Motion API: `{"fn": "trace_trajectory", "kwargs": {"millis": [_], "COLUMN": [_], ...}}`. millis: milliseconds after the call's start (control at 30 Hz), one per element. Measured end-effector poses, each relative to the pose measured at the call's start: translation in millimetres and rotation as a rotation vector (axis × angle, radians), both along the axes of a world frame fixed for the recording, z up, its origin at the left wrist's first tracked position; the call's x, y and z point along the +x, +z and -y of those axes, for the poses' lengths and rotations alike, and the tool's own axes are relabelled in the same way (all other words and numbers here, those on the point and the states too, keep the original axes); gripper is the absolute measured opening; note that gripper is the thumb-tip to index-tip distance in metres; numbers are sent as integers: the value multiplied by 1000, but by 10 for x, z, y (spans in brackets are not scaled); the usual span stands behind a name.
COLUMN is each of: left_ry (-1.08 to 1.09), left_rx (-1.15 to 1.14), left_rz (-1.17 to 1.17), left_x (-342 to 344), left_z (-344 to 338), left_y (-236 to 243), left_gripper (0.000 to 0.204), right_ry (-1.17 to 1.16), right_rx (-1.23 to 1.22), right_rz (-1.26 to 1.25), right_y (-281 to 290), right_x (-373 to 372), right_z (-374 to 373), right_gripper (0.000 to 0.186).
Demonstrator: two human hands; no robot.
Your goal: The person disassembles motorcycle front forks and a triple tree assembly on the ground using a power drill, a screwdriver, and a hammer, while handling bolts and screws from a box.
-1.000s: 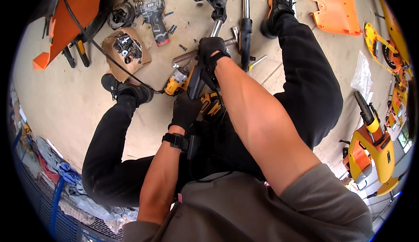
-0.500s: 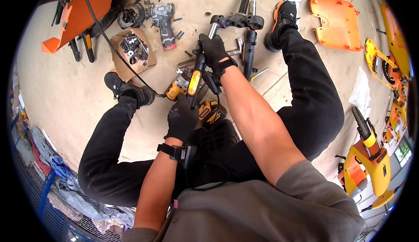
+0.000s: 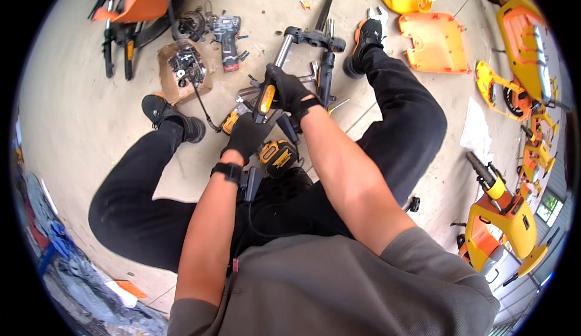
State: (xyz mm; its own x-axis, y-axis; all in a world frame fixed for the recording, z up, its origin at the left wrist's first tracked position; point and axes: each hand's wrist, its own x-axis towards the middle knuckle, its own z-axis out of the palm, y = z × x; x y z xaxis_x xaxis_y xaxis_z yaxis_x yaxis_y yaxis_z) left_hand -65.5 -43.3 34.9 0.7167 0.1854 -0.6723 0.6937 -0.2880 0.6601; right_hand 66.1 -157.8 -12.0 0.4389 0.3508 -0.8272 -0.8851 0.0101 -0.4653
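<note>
A scooter front fork [image 3: 315, 37] lies angled between my legs, its crown away from me and a bare silver tube running from it toward my hands. My right hand [image 3: 288, 90], in a black glove, is closed around the black lower leg of that fork, just below the silver tube. A yellow reflector [image 3: 264, 100] shows on this leg between my hands. My left hand [image 3: 247, 137], also gloved, is closed on the leg's near end; its fingertips are partly hidden. Under and beside it is a yellow-and-black cordless power tool [image 3: 278, 157]. The second fork leg [image 3: 325, 77] lies to the right.
On the left are a cardboard box [image 3: 198, 82] of small hardware and a grey cordless drill-like tool [image 3: 227, 44]. A hammer [image 3: 307, 79] lies behind my right hand. An adjustable wrench [image 3: 379, 14] is by my right shoe, near an orange panel [image 3: 434, 44]. Yellow scooters [image 3: 508, 218] stand right.
My hands and the held leg have shifted toward me relative to the crown, and more silver tube shows above my right hand. The whole view has also shifted slightly.
</note>
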Motion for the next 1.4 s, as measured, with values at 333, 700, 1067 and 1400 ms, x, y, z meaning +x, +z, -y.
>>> {"fn": "trace_trajectory", "kwargs": {"millis": [333, 700, 1067, 1400], "left_ry": [-235, -91, 12, 59], "left_rx": [244, -37, -70, -205], "left_rz": [-58, -24, -12, 49], "left_x": [139, 181, 201, 63], "left_z": [121, 221, 192, 266], "left_y": [62, 100, -44, -68], "left_gripper": [56, 42, 44, 23], "right_ry": [55, -247, -361, -335], "right_rx": [44, 131, 364, 239], "right_rz": [293, 18, 16, 73], "right_y": [117, 235, 64, 85], "right_x": [-407, -398, -299, -298], "right_z": [17, 51, -27, 41], "right_gripper": [21, 17, 18, 16]}}
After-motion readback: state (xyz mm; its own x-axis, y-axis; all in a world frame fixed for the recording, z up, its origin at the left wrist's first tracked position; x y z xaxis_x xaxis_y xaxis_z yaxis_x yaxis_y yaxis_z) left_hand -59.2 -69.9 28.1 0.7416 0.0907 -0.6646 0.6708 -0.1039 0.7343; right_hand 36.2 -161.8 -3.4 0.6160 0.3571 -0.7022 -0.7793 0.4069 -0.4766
